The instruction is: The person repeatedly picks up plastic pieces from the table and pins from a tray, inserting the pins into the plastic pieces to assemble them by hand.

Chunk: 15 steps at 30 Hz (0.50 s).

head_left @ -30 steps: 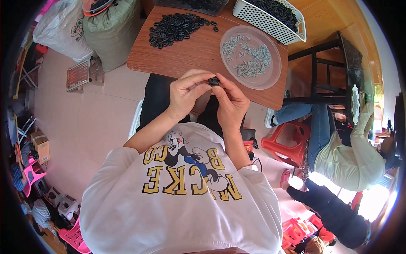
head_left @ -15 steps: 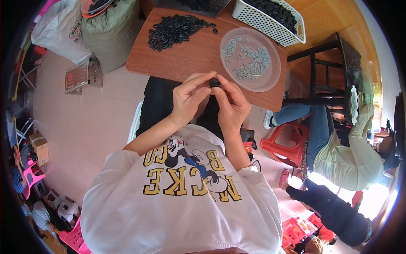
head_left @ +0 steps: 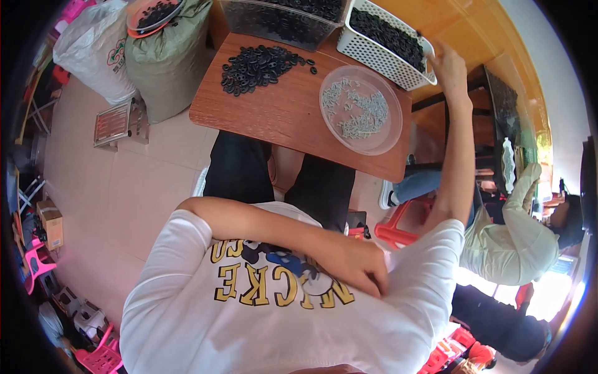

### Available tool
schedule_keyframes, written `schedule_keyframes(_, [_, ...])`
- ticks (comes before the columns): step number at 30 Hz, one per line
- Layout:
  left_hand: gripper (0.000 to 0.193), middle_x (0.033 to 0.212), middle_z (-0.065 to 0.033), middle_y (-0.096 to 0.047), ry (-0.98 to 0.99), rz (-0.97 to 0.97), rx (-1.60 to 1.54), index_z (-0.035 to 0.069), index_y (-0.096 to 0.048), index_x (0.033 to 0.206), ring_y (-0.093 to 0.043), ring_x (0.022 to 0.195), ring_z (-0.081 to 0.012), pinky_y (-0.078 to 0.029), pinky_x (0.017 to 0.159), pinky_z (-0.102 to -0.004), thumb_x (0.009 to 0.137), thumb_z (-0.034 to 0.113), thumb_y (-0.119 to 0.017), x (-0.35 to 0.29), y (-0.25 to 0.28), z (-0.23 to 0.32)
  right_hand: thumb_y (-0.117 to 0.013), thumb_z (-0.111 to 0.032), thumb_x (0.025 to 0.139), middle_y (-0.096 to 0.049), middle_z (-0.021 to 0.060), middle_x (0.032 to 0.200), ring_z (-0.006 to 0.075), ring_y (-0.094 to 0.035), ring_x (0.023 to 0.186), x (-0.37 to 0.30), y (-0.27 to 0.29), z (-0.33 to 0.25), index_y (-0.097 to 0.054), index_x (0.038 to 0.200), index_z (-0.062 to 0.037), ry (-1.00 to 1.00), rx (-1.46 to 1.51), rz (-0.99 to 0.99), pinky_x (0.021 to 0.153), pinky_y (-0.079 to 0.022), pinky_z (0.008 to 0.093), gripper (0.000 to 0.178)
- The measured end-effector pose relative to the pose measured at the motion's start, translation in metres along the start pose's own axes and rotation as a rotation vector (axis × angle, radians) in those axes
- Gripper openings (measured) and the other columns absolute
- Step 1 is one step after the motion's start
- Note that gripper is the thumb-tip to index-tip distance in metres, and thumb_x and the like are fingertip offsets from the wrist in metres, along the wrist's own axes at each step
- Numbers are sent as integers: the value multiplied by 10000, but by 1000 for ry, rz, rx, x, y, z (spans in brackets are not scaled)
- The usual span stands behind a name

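Note:
My right hand reaches out over the right end of a white perforated basket, its fingers apart with nothing between them. A small dark piece shows just off the fingertips, above the basket's rim. Many black pieces fill that basket. My left hand lies across my chest by the right sleeve of my white shirt. Its fingers are curled against the cloth; what they hold, if anything, is hidden. A pile of black oval rings and a clear round tray of small silvery screws rest on the table.
The brown wooden table stands before my knees. A clear bin of black parts is at its back edge. Filled sacks and a small metal stool are at left. At right, a co-worker sits near a red stool.
My hands, together on a small black piece before, have parted. The right has swung out to the basket; the left has come back across my chest. The table sits slightly lower in view.

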<state>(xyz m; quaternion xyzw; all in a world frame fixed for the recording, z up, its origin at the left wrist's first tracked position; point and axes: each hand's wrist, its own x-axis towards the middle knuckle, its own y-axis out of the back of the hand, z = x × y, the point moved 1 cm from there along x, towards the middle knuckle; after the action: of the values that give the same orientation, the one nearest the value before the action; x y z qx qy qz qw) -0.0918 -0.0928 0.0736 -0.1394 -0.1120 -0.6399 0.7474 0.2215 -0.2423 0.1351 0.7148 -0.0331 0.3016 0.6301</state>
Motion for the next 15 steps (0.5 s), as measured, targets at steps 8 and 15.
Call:
schedule_keyframes(8, [201, 867, -107, -677, -9, -32, -339, -53, -635, 978, -604, 752, -110, -467, 666, -269, 833, 71, -572, 26, -31, -12, -620, -109, 781, -640, 195, 820, 328, -635, 766, -35, -31, -53, -623, 1082, -45, 511, 139, -648, 704, -500, 389, 308])
schedule_keyframes(15, [183, 837, -91, -641, 35, -188, -364, -67, -630, 970, -565, 767, -119, -441, 690, -259, 827, 9, -546, -10, 0, -12, -618, -102, 778, -630, 199, 792, 359, -614, 754, -39, -55, -91, -648, 951, -25, 653, 87, -602, 689, -495, 418, 192])
